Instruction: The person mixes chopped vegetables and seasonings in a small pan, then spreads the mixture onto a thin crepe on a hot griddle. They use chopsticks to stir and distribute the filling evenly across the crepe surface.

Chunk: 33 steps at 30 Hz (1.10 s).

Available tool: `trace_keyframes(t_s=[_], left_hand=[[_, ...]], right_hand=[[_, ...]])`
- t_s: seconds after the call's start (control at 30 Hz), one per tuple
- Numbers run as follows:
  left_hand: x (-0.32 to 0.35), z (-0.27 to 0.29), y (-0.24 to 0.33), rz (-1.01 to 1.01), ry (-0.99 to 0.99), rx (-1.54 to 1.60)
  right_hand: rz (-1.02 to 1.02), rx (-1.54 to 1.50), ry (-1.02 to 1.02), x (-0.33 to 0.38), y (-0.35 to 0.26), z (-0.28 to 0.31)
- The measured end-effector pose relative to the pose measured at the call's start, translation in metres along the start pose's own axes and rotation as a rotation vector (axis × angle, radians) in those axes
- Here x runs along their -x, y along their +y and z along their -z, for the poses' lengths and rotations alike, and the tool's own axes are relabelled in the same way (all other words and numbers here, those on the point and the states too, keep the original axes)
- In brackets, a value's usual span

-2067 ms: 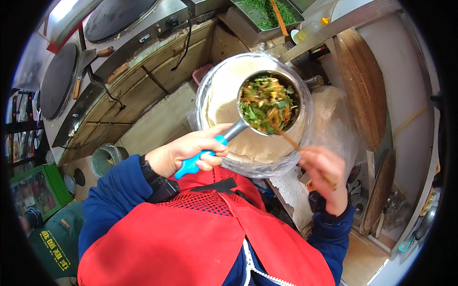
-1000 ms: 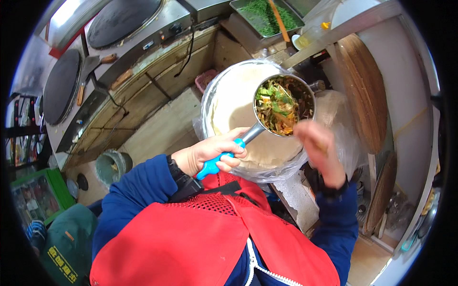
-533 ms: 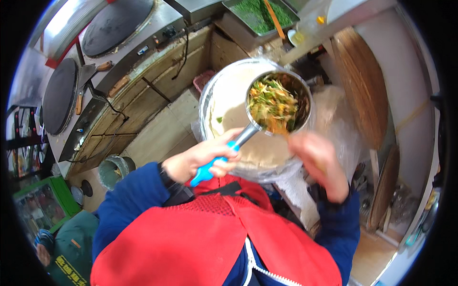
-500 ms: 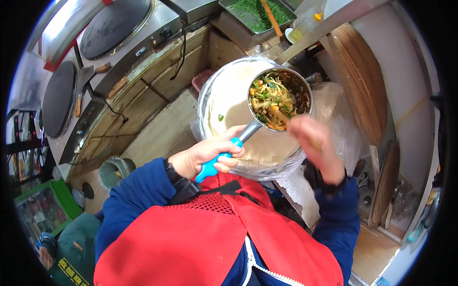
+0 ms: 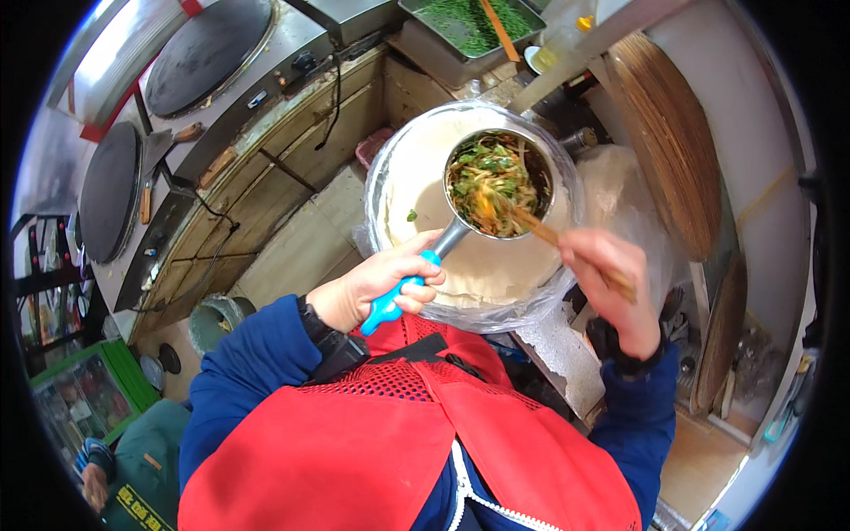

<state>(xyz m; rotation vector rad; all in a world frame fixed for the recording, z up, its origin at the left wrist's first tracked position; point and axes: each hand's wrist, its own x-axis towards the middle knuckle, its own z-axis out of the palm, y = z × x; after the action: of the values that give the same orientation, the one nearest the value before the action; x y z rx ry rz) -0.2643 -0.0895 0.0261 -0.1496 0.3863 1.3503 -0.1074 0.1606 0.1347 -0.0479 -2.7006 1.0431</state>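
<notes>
My left hand (image 5: 381,285) is closed round the blue handle (image 5: 400,292) of a metal saucepan (image 5: 453,239). The pan hangs over a wide round tub of pale dough (image 5: 496,276), lined with clear plastic. Inside the pan lies a mix of chopped greens and shredded vegetables (image 5: 496,181), with something yellow among it. Closed on a pair of wooden chopsticks (image 5: 542,230), my right hand (image 5: 611,274) is at the pan's right side. Their tips reach into the mix. A small green scrap (image 5: 412,215) sits on the dough's left part.
Two round black griddles (image 5: 208,55) are on the counter at the left, with a scraper (image 5: 159,149) beside them. Farther back stands a metal tray of chopped greens (image 5: 474,26). Round wooden boards (image 5: 664,133) lean at the right. A person in green (image 5: 146,460) is at lower left.
My right hand has moved right and a little down, so the chopsticks show more plainly. The saucepan has shifted slightly left, and the mix in it has been turned over.
</notes>
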Motion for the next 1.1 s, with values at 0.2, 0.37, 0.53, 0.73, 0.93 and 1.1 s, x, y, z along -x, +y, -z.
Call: trace_keyframes(t_s=[0.2,0.37,0.53,0.73,0.93,1.1], left_hand=[[-0.016,0.001,-0.004,0.035,0.124,0.073],[-0.009,-0.012,-0.006,0.042,0.378,-0.152],[-0.003,-0.021,-0.009,0.158,0.368,-0.189],[0.001,-0.017,-0.009,0.096,0.347,-0.148],[-0.009,-0.028,-0.013,0.028,0.260,-0.197],[0.000,-0.046,-0.002,0.003,0.235,-0.191]], right_hand=[[-0.247,-0.268,0.100,-0.019,0.071,-0.018],[-0.532,-0.403,0.164,-0.003,0.096,-0.027],[-0.373,-0.429,0.148,0.005,0.096,-0.033],[-0.667,-0.509,0.172,0.029,0.092,-0.022],[-0.862,-0.901,0.599,0.062,0.106,-0.058],[-0.963,-1.376,0.968,0.075,0.103,-0.087]])
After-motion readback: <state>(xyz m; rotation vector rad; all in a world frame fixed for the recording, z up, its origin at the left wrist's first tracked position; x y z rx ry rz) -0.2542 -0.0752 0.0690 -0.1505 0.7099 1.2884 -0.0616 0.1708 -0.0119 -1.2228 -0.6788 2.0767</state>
